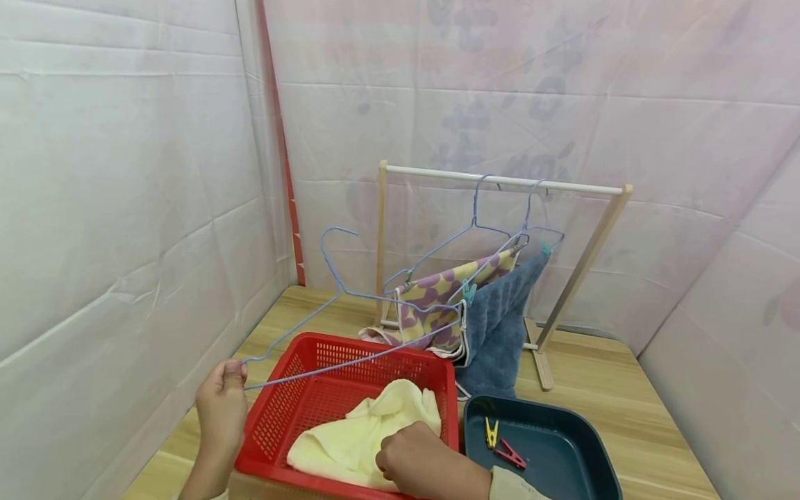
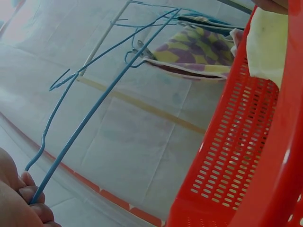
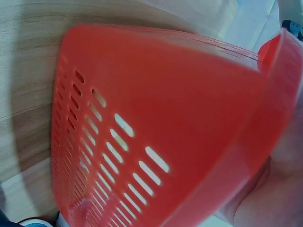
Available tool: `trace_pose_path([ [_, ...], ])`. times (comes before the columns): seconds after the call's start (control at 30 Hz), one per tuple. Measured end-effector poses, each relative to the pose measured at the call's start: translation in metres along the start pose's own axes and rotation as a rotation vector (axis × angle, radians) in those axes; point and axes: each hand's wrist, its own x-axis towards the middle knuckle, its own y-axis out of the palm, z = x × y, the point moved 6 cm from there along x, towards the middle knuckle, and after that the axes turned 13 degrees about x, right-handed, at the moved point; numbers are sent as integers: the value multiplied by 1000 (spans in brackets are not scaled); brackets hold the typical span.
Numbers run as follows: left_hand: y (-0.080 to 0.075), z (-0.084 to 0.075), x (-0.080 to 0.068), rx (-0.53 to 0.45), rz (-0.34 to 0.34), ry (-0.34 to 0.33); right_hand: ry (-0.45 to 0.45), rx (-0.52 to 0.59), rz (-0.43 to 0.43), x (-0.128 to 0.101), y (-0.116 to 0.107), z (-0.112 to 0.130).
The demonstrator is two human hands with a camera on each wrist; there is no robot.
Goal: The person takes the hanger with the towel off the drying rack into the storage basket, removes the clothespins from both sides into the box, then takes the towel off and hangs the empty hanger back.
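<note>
Far left: left hand raised beside the red basket, fingers and thumb pinched on one corner of a bare blue wire hanger, held out slantwise above the basket. Nothing draped on it yet.

Centre: pale yellow towel lying crumpled in the basket on the wooden desk. Right hand down on the towel's near edge, fingers curled into the cloth; looks like a grip, though the fingertips are hidden.

Behind: small wooden rack carrying two more hangers, a purple-and-yellow patterned cloth and a blue towel already pegged up.

Right: dark tray just beside the basket, with a yellow peg and a red peg inside.

Judged so: two pieces hung, the yellow towel left to hang and peg.
</note>
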Motion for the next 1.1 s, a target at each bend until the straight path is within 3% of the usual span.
trace_pose_path([
  [0.57, -23, -11, 11, -12, -127, 29, -18, 42, -17, -6, 0, -2],
  [1.1, -38, -23, 26, -189, -252, 39, 6, 78, -11, -12, 5, -7],
])
